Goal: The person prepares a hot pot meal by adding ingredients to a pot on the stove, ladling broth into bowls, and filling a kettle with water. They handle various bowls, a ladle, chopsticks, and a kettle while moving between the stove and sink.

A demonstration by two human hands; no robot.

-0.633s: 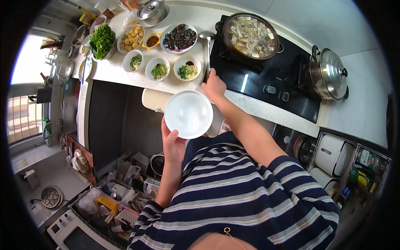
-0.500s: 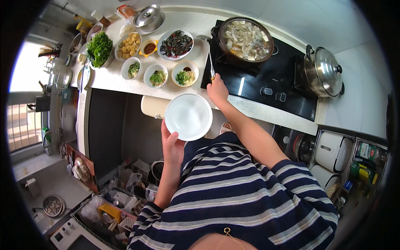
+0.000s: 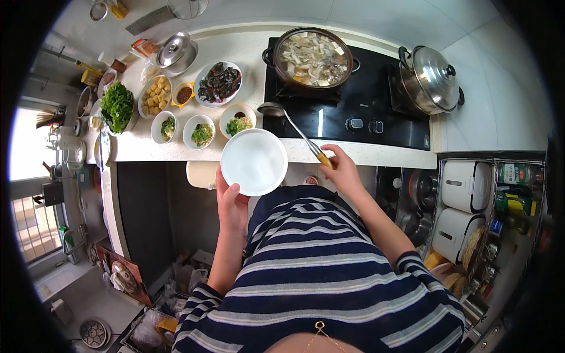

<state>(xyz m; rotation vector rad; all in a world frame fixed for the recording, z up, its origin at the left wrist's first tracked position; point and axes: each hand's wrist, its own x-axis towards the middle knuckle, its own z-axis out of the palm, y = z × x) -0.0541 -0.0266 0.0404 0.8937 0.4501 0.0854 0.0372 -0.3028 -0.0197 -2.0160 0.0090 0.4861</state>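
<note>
Bowl, round and plain white (image 3: 254,163), held before the front edge of the pale speckled counter (image 3: 382,155) in the left hand (image 3: 233,203), with thumb near the rim and fingers cupped against its left side. Ladle of silvery metal with a wooden handle (image 3: 307,140), held slantwise in the right hand (image 3: 344,170), with fingers closed on that handle; scoop near the left edge of the black glass cooktop (image 3: 347,109). On that cooktop, round brown-rimmed pot (image 3: 279,73) of broth with pale pieces. Small white bowls with chopped greens (image 3: 187,136), just beyond the held bowl.
</note>
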